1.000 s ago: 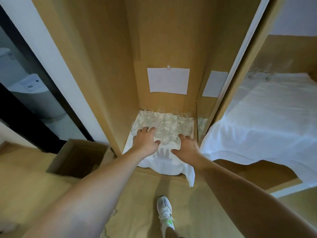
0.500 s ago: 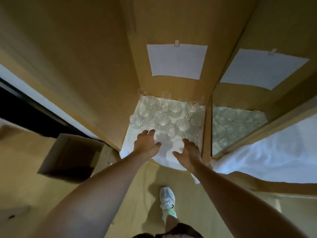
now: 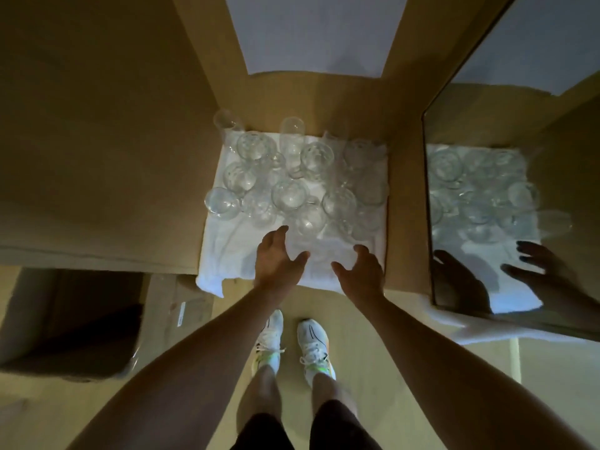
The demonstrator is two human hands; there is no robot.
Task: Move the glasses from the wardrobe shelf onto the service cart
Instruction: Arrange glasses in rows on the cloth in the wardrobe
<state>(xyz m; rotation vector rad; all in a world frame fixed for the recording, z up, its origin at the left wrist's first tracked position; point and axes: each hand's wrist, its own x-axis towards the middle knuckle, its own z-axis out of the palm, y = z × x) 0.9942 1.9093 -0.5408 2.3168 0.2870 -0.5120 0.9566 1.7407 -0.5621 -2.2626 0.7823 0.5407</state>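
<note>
We note both hands spread and empty over the white cloth point(image 3: 227, 254) at the shelf's front edge. The glasses point(image 3: 292, 190) crowd mid-shelf to the back edge — just beyond the fingertips; left hand point(image 3: 276, 254) marginally nearer than right hand point(image 3: 360, 271).

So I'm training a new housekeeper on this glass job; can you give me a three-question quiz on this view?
1. True or false: the left hand already holds a glass.
2. What do the glasses stand on? A) bare wood B) white cloth C) tray
3. What on the right repeats the scene?

Key: 1 false, both it and the right hand are open and empty; 2 B; 3 the mirror.
</note>
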